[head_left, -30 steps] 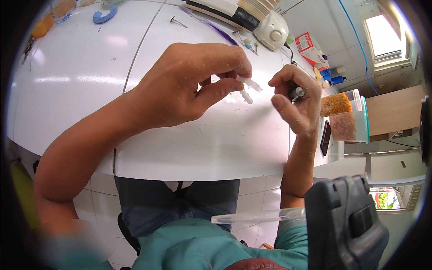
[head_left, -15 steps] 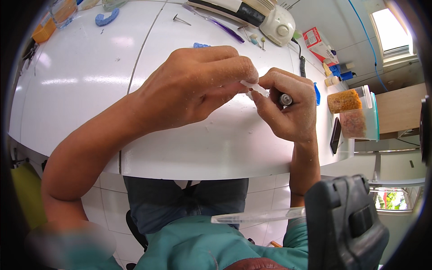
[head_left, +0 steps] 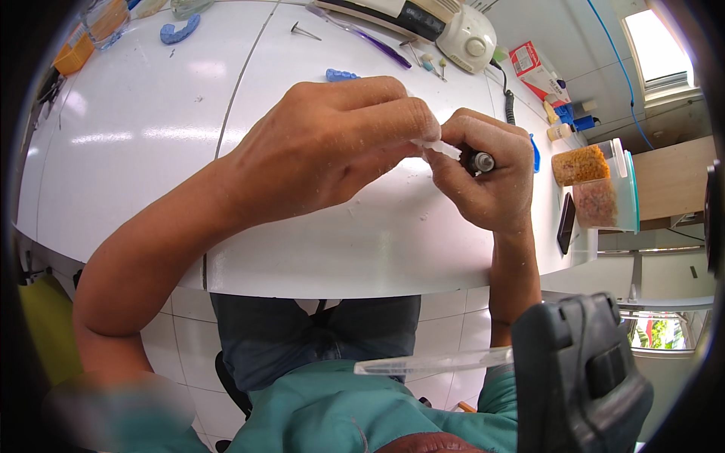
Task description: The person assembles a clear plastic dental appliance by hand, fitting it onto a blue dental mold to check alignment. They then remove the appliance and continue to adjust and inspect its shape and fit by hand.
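White dusty small translucent plastic piece (head_left: 436, 146) pinched at fingertips of left hand (head_left: 332, 151), fingers curled tight round it, held above the white glossy tabletop (head_left: 151, 143) near its front edge. Right hand (head_left: 487, 181) closed in a fist-like grip on a dark cylindrical handheld tool with metal collar (head_left: 480, 161), tip end pressed against the piece; exact tip hidden behind fingers. Both hands touching each other, powder on skin.

Risks, as judgement:
- Piece tiny, grip only at fingertips; slip under tool pressure likely to drop it off the table edge into the lap.
- Tool tip close to left fingertips; skid off the piece could nick skin.
- Thin piece may crack or get over-cut if pressed hard, contact point being hidden.
- Dust on fingers lowers grip.

Around: blue curved moulded piece (head_left: 179, 30) far left back, small blue piece (head_left: 341, 75) just behind left hand, purple-handled slim tool (head_left: 362, 35), cream round motor unit (head_left: 467, 38) at back, red-white carton (head_left: 536, 72), clear tub of orange granules (head_left: 580, 164) and black phone (head_left: 566, 222) at right. Clear visor edge (head_left: 430, 364) low in view.
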Motion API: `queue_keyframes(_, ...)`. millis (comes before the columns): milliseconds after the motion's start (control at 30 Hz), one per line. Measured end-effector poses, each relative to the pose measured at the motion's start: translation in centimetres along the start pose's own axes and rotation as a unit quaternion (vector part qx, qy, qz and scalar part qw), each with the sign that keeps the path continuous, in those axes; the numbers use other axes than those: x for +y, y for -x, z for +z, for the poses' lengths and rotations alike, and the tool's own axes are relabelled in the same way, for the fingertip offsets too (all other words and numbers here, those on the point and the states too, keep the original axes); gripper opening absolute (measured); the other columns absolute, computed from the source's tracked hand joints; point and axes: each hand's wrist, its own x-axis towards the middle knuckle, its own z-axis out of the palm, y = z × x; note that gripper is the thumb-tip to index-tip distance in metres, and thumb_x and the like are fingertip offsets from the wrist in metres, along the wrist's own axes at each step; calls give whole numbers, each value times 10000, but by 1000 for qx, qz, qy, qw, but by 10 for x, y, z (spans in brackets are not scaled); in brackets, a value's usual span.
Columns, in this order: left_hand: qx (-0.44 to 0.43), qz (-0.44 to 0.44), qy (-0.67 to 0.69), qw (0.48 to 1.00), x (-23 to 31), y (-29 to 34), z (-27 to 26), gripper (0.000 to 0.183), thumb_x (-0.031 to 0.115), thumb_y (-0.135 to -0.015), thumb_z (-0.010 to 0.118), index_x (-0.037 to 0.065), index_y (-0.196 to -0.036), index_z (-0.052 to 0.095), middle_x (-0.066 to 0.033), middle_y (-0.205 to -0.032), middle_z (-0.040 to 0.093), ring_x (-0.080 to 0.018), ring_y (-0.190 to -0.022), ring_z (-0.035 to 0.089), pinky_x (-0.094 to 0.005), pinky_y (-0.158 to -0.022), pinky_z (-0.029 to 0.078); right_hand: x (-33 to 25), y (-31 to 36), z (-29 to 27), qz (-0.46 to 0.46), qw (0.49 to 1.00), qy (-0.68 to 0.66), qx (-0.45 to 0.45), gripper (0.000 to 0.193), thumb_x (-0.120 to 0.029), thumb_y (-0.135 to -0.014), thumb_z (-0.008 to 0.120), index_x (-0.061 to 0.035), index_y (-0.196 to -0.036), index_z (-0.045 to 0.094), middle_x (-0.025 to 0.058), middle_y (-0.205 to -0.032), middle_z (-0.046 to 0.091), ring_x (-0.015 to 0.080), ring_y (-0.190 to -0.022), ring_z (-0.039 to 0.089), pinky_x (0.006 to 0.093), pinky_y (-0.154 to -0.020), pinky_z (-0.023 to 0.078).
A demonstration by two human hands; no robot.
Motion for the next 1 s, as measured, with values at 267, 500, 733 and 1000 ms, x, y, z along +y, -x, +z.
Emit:
queue_keyframes(267, 0, 0, -7, 1000, 0, 1, 1, 222, 31, -875, 823, 60, -1085, 756, -95, -927, 735, -233, -762, 733, -320, -627, 583, 3, 1, 4, 22, 999, -23, 8, 147, -37, -747, 732, 7, -885, 758, 45, -694, 658, 88, -581, 553, 256, -528, 408)
queue_keyframes(500, 4, 0, 0, 1000, 4, 1, 4, 219, 34, -868, 831, 65, -1071, 753, -88, -929, 739, -240, -763, 730, -327, -628, 581, 3, 5, 5, 46, 998, -48, -6, 133, -21, -749, 715, 10, -878, 720, 29, -693, 644, 86, -590, 549, 258, -552, 452)
queue_keyframes(733, 22, 18, -6, 1000, 8, -1, -1, 203, -19, -880, 804, 48, -1064, 751, -107, -937, 745, -221, -780, 750, -311, -649, 609, -7, 5, 3, 116, 987, -103, 35, 53, -43, -862, 678, 6, -855, 698, 7, -707, 653, 49, -613, 532, 235, -564, 448)
queue_keyframes(1000, 7, -82, 109, 991, 4, 0, -3, 170, -66, -951, 726, -4, -1107, 705, -108, -985, 754, -155, -818, 769, -253, -642, 633, 10, 6, -6, 114, 985, -89, 92, 160, -124, -978, 697, -1, -877, 683, 6, -622, 600, 52, -582, 500, 233, -531, 365)
